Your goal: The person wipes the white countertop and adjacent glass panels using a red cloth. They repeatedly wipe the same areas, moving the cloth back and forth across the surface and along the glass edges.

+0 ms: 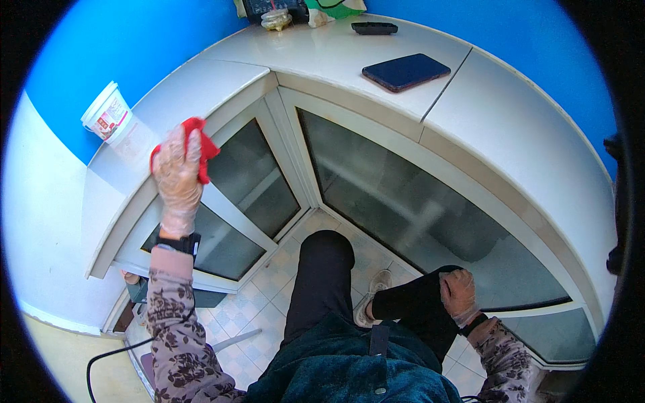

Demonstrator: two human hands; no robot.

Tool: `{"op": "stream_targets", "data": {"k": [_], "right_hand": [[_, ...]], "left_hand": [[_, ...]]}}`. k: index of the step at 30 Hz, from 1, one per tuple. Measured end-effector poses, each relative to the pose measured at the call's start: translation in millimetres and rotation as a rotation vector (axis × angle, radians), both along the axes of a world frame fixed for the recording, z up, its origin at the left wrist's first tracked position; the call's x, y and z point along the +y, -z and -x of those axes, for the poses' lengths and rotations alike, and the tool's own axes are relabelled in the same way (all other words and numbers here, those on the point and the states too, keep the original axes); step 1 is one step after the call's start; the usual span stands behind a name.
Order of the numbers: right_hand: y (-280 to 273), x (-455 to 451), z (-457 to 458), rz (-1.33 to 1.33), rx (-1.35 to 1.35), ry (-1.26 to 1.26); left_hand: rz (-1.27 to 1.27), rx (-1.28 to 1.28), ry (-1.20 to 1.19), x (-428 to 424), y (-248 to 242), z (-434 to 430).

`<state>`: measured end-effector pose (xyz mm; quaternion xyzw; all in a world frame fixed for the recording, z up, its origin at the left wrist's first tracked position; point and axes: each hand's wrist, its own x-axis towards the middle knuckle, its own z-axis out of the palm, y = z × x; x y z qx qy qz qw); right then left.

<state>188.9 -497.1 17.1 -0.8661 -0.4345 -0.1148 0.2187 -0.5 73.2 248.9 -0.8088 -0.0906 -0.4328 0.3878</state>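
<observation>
My left hand (176,171), in a clear plastic glove, presses a red cloth (204,151) against the edge of the white countertop (227,55). The fingers lie over the cloth, which sticks out on both sides of them. Just beyond, a white plastic tub (108,113) with a printed label stands on the counter by the wall. My right hand (458,294), also gloved, rests on my right knee with its fingers curled. It appears to hold nothing; its fingertips are hard to make out.
A smartphone (407,72) and a black plastic case (374,28) lie on the counter. A small ornamental jar (276,19) stands at the far corner. Below the counter are glass-panelled cabinet doors (403,201). A black cable (108,355) loops beside my left sleeve.
</observation>
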Motion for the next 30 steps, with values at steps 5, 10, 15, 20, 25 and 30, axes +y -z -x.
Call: {"op": "stream_targets", "data": {"k": [5, 10, 15, 20, 25, 30], "right_hand": [[-4, 3, 1, 0.05, 0.057, 0.017], [-9, 7, 1, 0.059, 0.044, 0.0], [-8, 6, 1, 0.029, 0.001, 0.005], [-4, 0, 1, 0.026, 0.013, 0.0], [-2, -3, 1, 0.05, 0.045, 0.016], [-5, -1, 2, 0.01, -0.004, -0.016]], "left_hand": [[-0.021, 0.166, 0.097, -1, -4, -74], [-0.082, 0.206, 0.103, 2, -5, -134], [-0.09, 0.225, 0.104, 6, 2, -131], [0.056, 0.21, 0.121, 1, 13, -72], [0.119, 0.166, 0.036, -6, 23, 14], [0.172, 0.146, -0.108, -1, 40, 106]]}}
